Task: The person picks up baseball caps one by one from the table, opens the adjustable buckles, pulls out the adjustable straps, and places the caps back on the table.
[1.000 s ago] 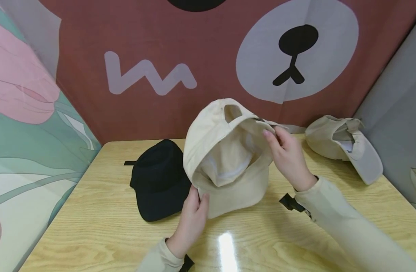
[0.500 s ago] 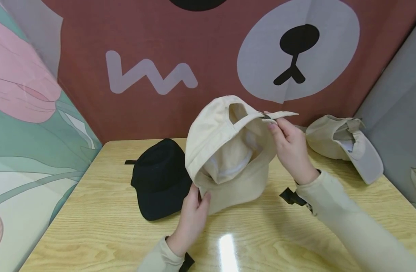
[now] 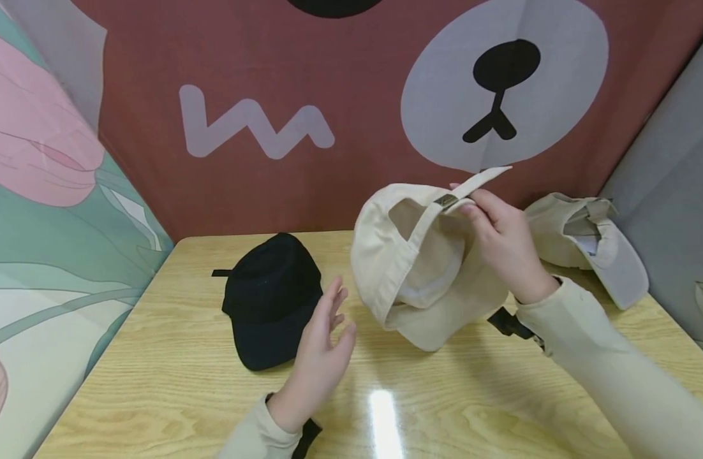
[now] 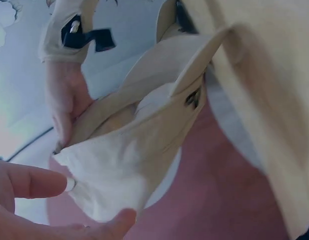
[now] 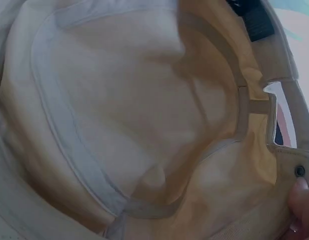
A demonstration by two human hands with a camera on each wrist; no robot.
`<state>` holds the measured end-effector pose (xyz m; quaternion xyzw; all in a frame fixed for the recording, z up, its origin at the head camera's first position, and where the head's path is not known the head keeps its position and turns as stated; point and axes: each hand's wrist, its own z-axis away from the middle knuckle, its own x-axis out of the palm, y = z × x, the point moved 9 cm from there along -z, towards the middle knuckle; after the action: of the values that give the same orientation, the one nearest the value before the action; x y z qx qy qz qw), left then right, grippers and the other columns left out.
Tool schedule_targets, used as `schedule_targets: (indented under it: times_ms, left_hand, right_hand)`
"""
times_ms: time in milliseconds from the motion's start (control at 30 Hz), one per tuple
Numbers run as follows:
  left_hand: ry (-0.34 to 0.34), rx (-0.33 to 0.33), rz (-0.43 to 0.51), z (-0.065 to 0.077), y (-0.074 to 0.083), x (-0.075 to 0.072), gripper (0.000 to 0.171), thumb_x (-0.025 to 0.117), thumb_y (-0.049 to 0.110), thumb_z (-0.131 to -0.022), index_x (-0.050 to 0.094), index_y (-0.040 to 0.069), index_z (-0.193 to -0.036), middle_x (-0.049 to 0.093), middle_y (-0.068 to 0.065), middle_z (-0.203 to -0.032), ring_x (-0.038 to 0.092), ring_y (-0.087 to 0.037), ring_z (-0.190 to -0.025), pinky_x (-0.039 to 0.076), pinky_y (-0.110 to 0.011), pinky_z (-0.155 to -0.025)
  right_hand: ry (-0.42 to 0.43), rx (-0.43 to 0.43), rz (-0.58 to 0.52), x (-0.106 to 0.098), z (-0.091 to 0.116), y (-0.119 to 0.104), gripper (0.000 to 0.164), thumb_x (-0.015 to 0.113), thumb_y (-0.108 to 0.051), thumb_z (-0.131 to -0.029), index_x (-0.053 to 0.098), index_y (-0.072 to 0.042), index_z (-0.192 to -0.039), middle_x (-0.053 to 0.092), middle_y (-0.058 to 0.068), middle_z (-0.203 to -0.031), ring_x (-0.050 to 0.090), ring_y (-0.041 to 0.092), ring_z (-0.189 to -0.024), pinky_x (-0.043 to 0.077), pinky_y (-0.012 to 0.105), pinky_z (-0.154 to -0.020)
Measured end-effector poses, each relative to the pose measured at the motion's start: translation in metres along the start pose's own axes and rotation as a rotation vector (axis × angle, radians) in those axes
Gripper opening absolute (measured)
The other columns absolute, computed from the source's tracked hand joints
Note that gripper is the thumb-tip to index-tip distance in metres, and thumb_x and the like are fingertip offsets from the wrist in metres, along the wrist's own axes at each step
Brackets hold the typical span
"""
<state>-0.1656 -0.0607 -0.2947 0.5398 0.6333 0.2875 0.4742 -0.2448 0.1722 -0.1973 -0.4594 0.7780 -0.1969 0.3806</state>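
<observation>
A cream baseball cap (image 3: 380, 255) hangs over the table, its hollow side and brim turned toward me. My right hand (image 3: 506, 242) pinches its rear edge beside the metal strap buckle (image 3: 446, 201); the strap's loose end sticks up past the fingers. In the right wrist view the cap's lining (image 5: 124, 100) fills the picture, with the thumb (image 5: 300, 197) at the edge by an eyelet. Apart from the cap, my left hand (image 3: 319, 360) is held with fingers extended, near the brim of a black cap (image 3: 271, 299). A small dark emblem (image 4: 193, 98) marks the cream cap's front.
A beige cap (image 3: 564, 233) lies at the table's back right corner, its brim toward the right edge. The wooden table (image 3: 173, 382) meets a brown printed backdrop (image 3: 363, 127) behind and a grey panel (image 3: 661, 166) on the right.
My left hand has let go of the cream cap's rim and its fingers have straightened. The right hand has carried the cap rightward and turned it, bringing buckle and strap into plainer view.
</observation>
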Motion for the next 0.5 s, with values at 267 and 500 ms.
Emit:
schedule_targets:
  times_ms: [267, 500]
  left_hand:
    - [0.104, 0.349, -0.187, -0.011, 0.05, -0.005, 0.046, 0.061, -0.009, -0.089, 0.049, -0.008, -0.134, 0.048, -0.02, -0.141, 0.044, -0.031, -0.131, 0.042, -0.048, -0.1]
    - [0.111, 0.489, -0.307, -0.022, 0.083, 0.0, 0.035, 0.068, -0.002, -0.087, 0.061, -0.003, -0.122, 0.058, -0.013, -0.126, 0.052, -0.03, -0.113, 0.043, -0.041, -0.093]
  right_hand:
    - [-0.028, 0.017, -0.03, -0.002, 0.008, -0.008, 0.028, 0.056, -0.001, -0.097, 0.064, 0.002, -0.123, 0.062, 0.012, -0.127, 0.052, -0.01, -0.108, 0.039, 0.011, -0.089]
    - [-0.051, -0.044, -0.057, 0.0, 0.011, -0.023, 0.03, 0.056, 0.0, -0.096, 0.064, 0.001, -0.125, 0.062, 0.014, -0.126, 0.054, -0.006, -0.109, 0.04, 0.012, -0.09]
